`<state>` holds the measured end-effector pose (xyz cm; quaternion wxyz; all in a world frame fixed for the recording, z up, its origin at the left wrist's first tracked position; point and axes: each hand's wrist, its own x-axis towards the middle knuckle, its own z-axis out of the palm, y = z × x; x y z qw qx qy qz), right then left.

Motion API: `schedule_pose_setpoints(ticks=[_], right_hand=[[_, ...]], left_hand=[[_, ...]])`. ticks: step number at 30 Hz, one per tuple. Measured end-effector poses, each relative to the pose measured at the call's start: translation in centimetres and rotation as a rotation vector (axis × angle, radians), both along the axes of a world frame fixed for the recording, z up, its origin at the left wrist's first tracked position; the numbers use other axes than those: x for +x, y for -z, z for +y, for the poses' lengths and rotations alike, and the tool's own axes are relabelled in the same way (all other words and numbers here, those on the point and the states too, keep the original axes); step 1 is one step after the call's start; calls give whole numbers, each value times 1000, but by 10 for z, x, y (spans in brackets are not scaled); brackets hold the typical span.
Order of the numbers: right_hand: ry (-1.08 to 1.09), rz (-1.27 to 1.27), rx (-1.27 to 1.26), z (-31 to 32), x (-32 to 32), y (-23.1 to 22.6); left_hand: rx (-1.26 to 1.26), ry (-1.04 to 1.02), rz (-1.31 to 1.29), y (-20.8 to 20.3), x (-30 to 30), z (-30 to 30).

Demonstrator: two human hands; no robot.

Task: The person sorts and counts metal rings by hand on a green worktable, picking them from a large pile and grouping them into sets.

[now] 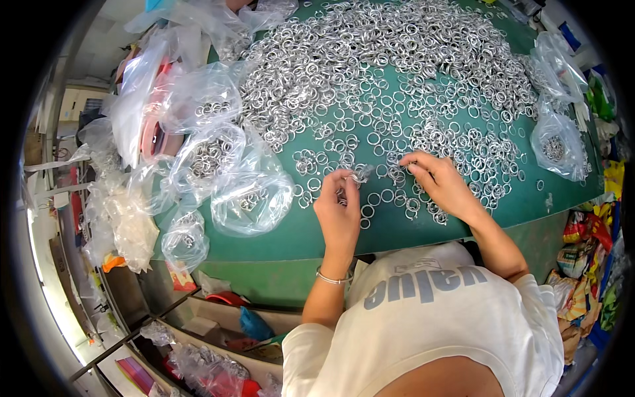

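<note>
green tabletop (pixel 297 245) runs right up to my shirt, its near edge curving across in front of me. closest in, my left hand (pixel 340 198) is curled up, thumb and fingers closed around a small cluster of rings (pixel 360 175), some at the fingertips, more behind the thumb. my right hand (pixel 440 180) reaches in from the other side, thumb and forefinger bent close together over loose rings (pixel 395 176); whether they pinch one i can't tell. those lie right by the right fingertips, between my two hands. i'd judge this is picking and gathering, and the next move calls for a light pinch on separate rings. farther left sit clear bags (pixel 254 223) with rings inside, and beyond everything spreads a big heap of rings (pixel 377 33).
</note>
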<state>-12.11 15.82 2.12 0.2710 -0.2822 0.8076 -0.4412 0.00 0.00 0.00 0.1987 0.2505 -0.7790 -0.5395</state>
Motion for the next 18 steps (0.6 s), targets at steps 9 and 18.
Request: schedule_pose_setpoints(ticks=[9, 18], right_hand=[[-57, -115, -293, -5, 7, 22], [-18, -1275, -503, -19, 19, 2]], left_hand=[[959, 204, 184, -32, 0, -25], [1318, 431, 173, -20, 1, -11]])
